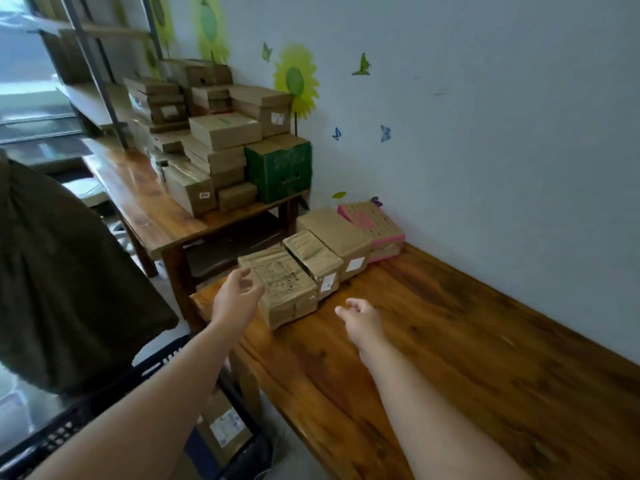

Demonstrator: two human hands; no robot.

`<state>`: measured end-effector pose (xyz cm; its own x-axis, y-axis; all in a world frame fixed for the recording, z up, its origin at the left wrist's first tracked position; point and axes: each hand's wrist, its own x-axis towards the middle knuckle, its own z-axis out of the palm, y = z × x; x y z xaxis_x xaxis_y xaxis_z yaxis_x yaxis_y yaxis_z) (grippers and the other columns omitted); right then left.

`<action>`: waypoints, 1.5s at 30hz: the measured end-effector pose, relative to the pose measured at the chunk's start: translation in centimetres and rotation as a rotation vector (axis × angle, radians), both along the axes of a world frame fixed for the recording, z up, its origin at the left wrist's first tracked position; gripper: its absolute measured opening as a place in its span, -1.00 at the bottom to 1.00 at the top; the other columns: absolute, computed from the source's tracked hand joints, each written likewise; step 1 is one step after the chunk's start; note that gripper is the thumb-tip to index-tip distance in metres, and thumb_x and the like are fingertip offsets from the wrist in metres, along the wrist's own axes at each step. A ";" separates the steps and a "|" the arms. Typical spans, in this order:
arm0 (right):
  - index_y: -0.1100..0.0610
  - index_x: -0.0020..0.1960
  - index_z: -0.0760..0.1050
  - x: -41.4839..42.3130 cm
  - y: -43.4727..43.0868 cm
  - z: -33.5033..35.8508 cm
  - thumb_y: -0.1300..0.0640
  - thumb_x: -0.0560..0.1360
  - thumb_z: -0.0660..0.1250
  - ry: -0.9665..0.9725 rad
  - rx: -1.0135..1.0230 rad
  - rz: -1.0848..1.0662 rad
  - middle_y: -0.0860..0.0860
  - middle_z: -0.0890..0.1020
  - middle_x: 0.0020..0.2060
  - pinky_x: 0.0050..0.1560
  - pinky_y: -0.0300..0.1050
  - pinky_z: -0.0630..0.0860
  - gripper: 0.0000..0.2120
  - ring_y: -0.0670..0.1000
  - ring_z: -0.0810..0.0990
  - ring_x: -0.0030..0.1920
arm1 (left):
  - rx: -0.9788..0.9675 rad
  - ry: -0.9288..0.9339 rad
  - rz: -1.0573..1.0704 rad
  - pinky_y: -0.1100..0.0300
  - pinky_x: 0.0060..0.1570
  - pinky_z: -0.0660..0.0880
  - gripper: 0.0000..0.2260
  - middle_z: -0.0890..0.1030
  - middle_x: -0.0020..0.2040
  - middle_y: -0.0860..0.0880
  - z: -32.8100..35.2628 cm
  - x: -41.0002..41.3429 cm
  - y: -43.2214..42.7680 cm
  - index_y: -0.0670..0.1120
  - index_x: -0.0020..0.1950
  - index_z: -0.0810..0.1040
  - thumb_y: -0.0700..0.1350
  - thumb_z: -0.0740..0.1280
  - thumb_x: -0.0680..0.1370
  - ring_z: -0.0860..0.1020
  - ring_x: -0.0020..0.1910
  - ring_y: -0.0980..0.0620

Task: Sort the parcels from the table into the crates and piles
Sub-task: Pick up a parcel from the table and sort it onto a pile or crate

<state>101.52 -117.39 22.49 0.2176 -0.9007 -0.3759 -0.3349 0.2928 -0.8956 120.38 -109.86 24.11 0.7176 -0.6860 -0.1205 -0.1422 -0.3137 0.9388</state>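
A: Parcels [313,258], where did the head view put them?
B: Four in a row at the far left end of the table [467,341], running back to the wall, so the nearest parcel [282,289] came first.
A: And the hands?
B: Both loose-fingered, gripping nothing. The left hand [235,299] flanked that box's left side and the right hand [360,317] hung near its right, probably for a two-handed lift. A black crate [62,438] waited near left.

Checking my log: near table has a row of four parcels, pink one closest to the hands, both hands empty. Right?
No. The head view shows the pink parcel at the row's far end, by the wall; a brown parcel is closest to the left hand and right hand. Rest holds.
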 end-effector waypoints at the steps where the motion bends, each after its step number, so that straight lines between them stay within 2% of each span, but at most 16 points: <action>1: 0.12 0.35 0.37 1.6 -0.6 -0.6 0.12 0.55 0.29 0.003 0.039 -0.026 0.10 0.44 0.30 0.09 -0.08 0.42 -0.62 0.09 0.44 0.22 | 0.018 0.010 -0.016 0.19 -0.14 0.49 -0.56 0.51 0.20 -0.03 -0.5 1.9 -1.0 0.00 0.40 0.34 -0.09 0.34 0.54 0.51 0.04 0.06; 3: 0.12 0.36 0.36 4.1 -1.3 -1.4 0.10 0.55 0.29 0.012 0.142 -0.087 0.11 0.45 0.29 0.18 0.01 0.45 -0.60 0.11 0.44 0.22 | 0.049 0.017 -0.065 0.24 -0.21 0.45 -0.56 0.50 0.21 -0.04 -1.3 5.0 -2.5 -0.02 0.41 0.34 -0.11 0.33 0.54 0.50 0.02 0.08; 8: 0.15 0.42 0.29 9.5 -2.8 -3.6 0.10 0.54 0.30 -0.003 0.326 -0.257 0.14 0.41 0.33 0.27 0.08 0.42 -0.52 0.16 0.41 0.30 | 0.149 0.015 -0.189 -0.04 0.19 0.46 -0.54 0.45 0.30 -0.09 -3.8 11.1 -6.9 -0.04 0.44 0.31 -0.11 0.32 0.55 0.46 0.23 -0.06; 12: 0.17 0.44 0.25 12.2 -3.6 -5.0 0.08 0.54 0.30 0.040 0.408 -0.345 0.15 0.41 0.33 0.26 0.06 0.41 -0.48 0.19 0.40 0.30 | 0.227 0.068 -0.258 -0.06 0.22 0.45 -0.46 0.34 0.40 -0.08 -6.1 13.6 -9.9 0.00 0.48 0.22 -0.06 0.32 0.55 0.41 0.30 -0.07; 15: 0.16 0.43 0.27 13.3 -3.9 -5.7 0.02 0.53 0.31 0.068 0.445 -0.388 0.15 0.40 0.34 0.26 0.07 0.42 -0.47 0.20 0.40 0.29 | 0.264 0.174 -0.293 0.01 0.11 0.51 -0.41 0.37 0.37 -0.07 -7.7 14.3 -11.3 0.06 0.50 0.15 -0.03 0.33 0.54 0.48 0.18 -0.02; 18: 0.15 0.42 0.28 13.8 -4.2 -6.2 -0.01 0.54 0.29 0.065 0.481 -0.397 0.15 0.42 0.32 0.29 0.11 0.40 -0.49 0.20 0.41 0.29 | 0.267 0.195 -0.305 0.14 -0.09 0.50 -0.46 0.46 0.19 -0.03 -8.3 14.6 -11.9 0.08 0.47 0.20 -0.02 0.33 0.54 0.49 -0.04 0.07; 23: 0.18 0.38 0.30 13.5 -3.6 -6.6 0.07 0.54 0.30 0.019 0.466 -0.376 0.15 0.47 0.28 0.27 0.13 0.43 -0.54 0.18 0.47 0.24 | 0.271 0.187 -0.342 -0.04 0.10 0.52 -0.71 0.53 0.09 -0.04 -7.5 14.5 -10.9 0.03 0.25 0.40 -0.03 0.32 0.54 0.55 0.02 -0.02; 26: 0.20 0.35 0.32 12.9 -2.8 -5.7 0.12 0.53 0.32 -0.019 0.460 -0.387 0.16 0.50 0.23 0.23 0.13 0.46 -0.57 0.16 0.51 0.18 | 0.220 0.206 -0.377 0.08 -0.06 0.52 -0.87 0.50 0.08 -0.04 -6.2 13.9 -9.3 0.07 0.06 0.44 -0.07 0.32 0.54 0.54 -0.01 0.01; 28: 0.15 0.27 0.38 11.7 -2.1 -4.7 0.11 0.52 0.33 -0.035 0.448 -0.375 0.12 0.53 0.18 0.14 0.10 0.50 -0.65 0.13 0.53 0.10 | 0.165 0.180 -0.410 0.19 -0.18 0.45 -0.88 0.45 0.10 -0.01 -5.4 13.6 -8.2 0.12 0.02 0.46 -0.05 0.33 0.53 0.50 0.00 0.03; 31: 0.10 0.22 0.43 8.6 -0.8 -3.2 0.07 0.52 0.33 -0.038 0.404 -0.326 0.02 0.58 0.02 0.00 0.05 0.52 -0.70 0.07 0.55 -0.01 | 0.112 0.185 -0.482 0.26 -0.24 0.34 -0.80 0.39 0.13 0.06 -4.2 12.7 -6.4 0.20 0.10 0.48 0.00 0.36 0.50 0.43 0.02 0.11; 34: 0.06 0.26 0.42 5.0 0.1 -1.5 0.04 0.52 0.33 -0.049 0.306 -0.342 -0.05 0.58 -0.06 -0.18 -0.06 0.48 -0.67 0.01 0.57 -0.06 | 0.036 0.241 -0.627 0.31 -0.18 0.38 -0.66 0.44 0.18 0.17 -2.9 10.8 -4.9 0.34 0.15 0.47 -0.01 0.41 0.46 0.47 0.07 0.16; 37: -0.01 0.30 0.42 1.8 0.6 0.3 -0.04 0.49 0.34 -0.059 0.167 -0.353 -0.05 0.57 0.08 -0.13 -0.07 0.46 -0.60 -0.01 0.54 0.05 | -0.040 0.253 -0.701 0.30 -0.08 0.42 -0.56 0.52 0.11 0.29 -2.2 8.2 -4.1 0.49 0.09 0.42 -0.05 0.41 0.47 0.51 0.07 0.25; 39: -0.09 0.33 0.39 -0.3 1.3 1.2 -0.13 0.47 0.34 -0.058 0.046 -0.334 -0.10 0.53 0.15 -0.07 -0.11 0.46 -0.54 -0.08 0.51 0.08 | -0.088 0.232 -0.704 0.27 -0.05 0.44 -0.59 0.52 0.15 0.25 -1.7 6.3 -3.9 0.42 0.18 0.41 -0.06 0.37 0.51 0.50 0.09 0.22; 42: -0.21 0.35 0.32 -2.9 2.9 2.3 -0.25 0.33 0.37 -0.073 -0.160 -0.287 -0.31 0.49 0.06 -0.16 -0.37 0.45 -0.39 -0.34 0.49 -0.01 | -0.130 0.216 -0.658 0.36 -0.19 0.47 -0.67 0.56 0.08 0.21 -1.0 3.6 -3.7 0.25 0.25 0.45 -0.03 0.34 0.53 0.54 0.00 0.22; 44: -0.19 0.37 0.29 -4.3 3.9 2.3 -0.22 0.34 0.38 -0.033 -0.271 -0.293 -0.35 0.47 0.06 -0.20 -0.47 0.45 -0.36 -0.42 0.48 -0.01 | -0.106 0.160 -0.633 0.31 -0.15 0.45 -0.70 0.57 0.07 0.14 -0.5 1.8 -3.8 0.14 0.27 0.48 0.03 0.31 0.53 0.53 0.02 0.17; 45: -0.15 0.39 0.30 -5.0 4.2 2.3 -0.18 0.38 0.38 0.028 -0.311 -0.319 -0.34 0.48 0.07 -0.18 -0.45 0.44 -0.39 -0.38 0.50 -0.01 | -0.095 0.130 -0.637 0.29 -0.13 0.44 -0.71 0.57 0.07 0.12 -0.3 1.0 -3.8 0.10 0.25 0.49 0.06 0.31 0.53 0.52 0.03 0.16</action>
<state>96.56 -113.21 24.81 -0.0960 -0.9923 -0.0784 -0.2969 0.1037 -0.9493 121.34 -113.70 23.83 0.1513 -0.9837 -0.0972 -0.1561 -0.1209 0.9803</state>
